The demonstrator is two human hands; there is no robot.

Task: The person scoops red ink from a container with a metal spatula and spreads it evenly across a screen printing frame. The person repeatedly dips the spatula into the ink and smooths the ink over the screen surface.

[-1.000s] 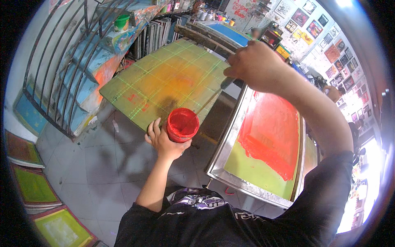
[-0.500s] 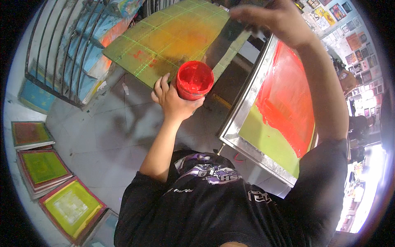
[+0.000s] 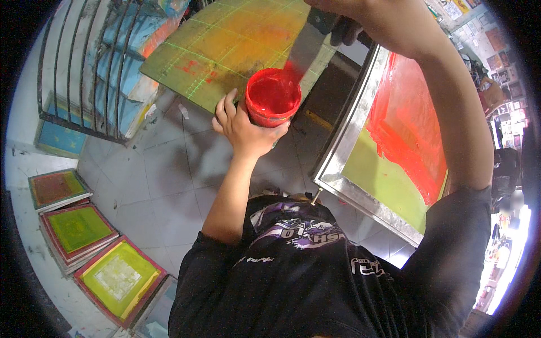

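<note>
My left hand [image 3: 246, 128] is wrapped round a red tub [image 3: 270, 120] of wet red ink, its open top facing up. In my right hand [image 3: 369, 19], raised at the top, is a flat spatula [image 3: 307, 52] tilted down toward the tub. Red ink coats the spatula's lower end, which is blurred and reaches the tub's far right rim. Right of the tub stands a metal-framed printing screen [image 3: 389, 205]. A thick layer of red ink [image 3: 408, 129] covers much of its yellow-green mesh.
Beyond the tub is a green gridded board [image 3: 225, 34] with orange and red stains. Several framed screens [image 3: 121, 279] lie on the floor [image 3: 163, 169] at the left. A black metal rack [image 3: 84, 67] stands at the far left.
My right hand has brought the spatula down to the tub's mouth; its lower end now shows red. The tub remains in my left hand. My view has shifted slightly.
</note>
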